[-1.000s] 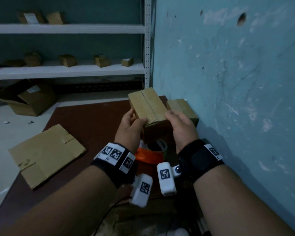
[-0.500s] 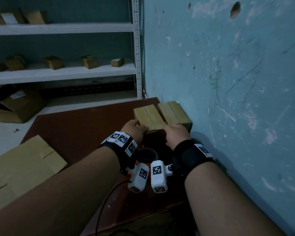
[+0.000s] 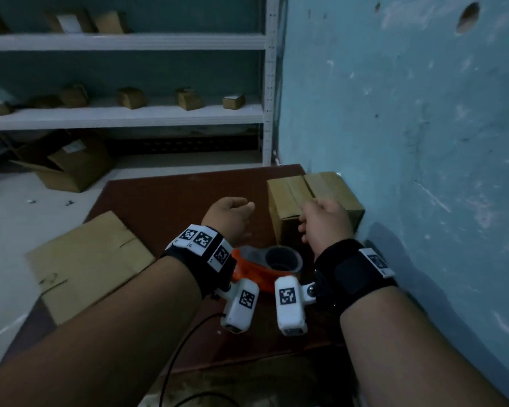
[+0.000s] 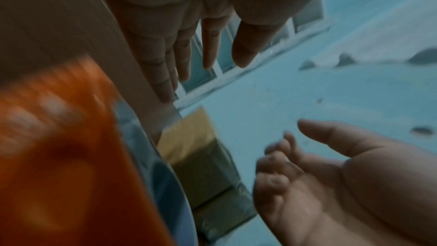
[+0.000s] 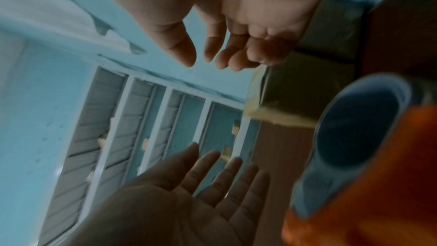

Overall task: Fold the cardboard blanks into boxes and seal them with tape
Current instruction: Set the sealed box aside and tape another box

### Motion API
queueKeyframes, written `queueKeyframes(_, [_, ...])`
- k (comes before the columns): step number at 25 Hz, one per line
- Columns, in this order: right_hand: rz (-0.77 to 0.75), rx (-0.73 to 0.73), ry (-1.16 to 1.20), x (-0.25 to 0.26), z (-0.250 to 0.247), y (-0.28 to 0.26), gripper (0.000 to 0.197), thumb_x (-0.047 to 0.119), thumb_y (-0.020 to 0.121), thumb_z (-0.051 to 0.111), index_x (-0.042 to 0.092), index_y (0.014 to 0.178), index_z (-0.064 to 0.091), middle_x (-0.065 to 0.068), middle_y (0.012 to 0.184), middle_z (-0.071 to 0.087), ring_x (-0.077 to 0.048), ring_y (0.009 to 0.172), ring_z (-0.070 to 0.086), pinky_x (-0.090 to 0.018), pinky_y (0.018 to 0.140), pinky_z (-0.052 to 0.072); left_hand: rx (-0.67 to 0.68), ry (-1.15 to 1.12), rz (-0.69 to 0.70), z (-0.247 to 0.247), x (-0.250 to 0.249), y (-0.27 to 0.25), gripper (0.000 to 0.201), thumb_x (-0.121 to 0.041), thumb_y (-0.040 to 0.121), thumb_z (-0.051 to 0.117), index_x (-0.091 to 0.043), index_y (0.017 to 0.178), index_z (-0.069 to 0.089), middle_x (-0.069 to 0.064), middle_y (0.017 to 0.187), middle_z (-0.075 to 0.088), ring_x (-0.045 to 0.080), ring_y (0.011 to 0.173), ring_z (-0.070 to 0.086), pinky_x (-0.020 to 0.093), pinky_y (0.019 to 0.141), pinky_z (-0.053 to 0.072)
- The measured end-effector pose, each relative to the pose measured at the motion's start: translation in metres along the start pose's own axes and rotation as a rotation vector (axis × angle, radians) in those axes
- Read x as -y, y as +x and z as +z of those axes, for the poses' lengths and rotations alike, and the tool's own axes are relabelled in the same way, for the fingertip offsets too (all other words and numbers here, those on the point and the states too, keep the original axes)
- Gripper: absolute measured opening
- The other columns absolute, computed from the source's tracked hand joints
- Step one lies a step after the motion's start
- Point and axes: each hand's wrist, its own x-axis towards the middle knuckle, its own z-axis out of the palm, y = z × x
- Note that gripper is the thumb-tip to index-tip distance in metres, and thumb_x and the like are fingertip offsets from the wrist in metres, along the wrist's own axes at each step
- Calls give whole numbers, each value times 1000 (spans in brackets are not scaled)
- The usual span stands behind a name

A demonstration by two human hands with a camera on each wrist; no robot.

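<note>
Against the wall on the worktop (image 3: pixel 174 195), I have just set a taped box (image 3: pixel 288 198) beside another, both hands, left hand (image 3: pixel 227 215) and right hand (image 3: pixel 325 221), now empty and relaxed, so one more blank (image 3: pixel 86 259) awaits folding.

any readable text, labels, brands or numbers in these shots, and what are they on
No readable words, brands or numbers.
Square black-and-white coded markers on the wrist bands and wrist cameras: patterns, not text.
White labels on a shelf box and on the floor carton: too small and blurred to read.
Taped boxes and orange tape dispenser: no print shows.

matt cardboard boxes (image 3: pixel 294 198), scuffed painted wall (image 3: pixel 409 127)
</note>
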Motion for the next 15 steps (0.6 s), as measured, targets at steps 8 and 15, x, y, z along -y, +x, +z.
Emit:
queueKeyframes(8, [-87,460,-66,10,99,-89,9,25,103,60,17,103,65,-7,97,72,-20,83,71,-35,67,56,-246,-119,61,-159,24,-92,12,-9,103,60,-20,101,65,6,105,64,21,95,64,43,86,57])
queueKeyframes(15, [-14,592,-132,-12,175,-104,20,34,101,63,22,117,64,-3,105,69,-22,97,70,-52,88,61,-658,-185,28,-277,60,-121,13,-19,91,73,-23,101,67,16,117,69,28,107,66,50,95,56])
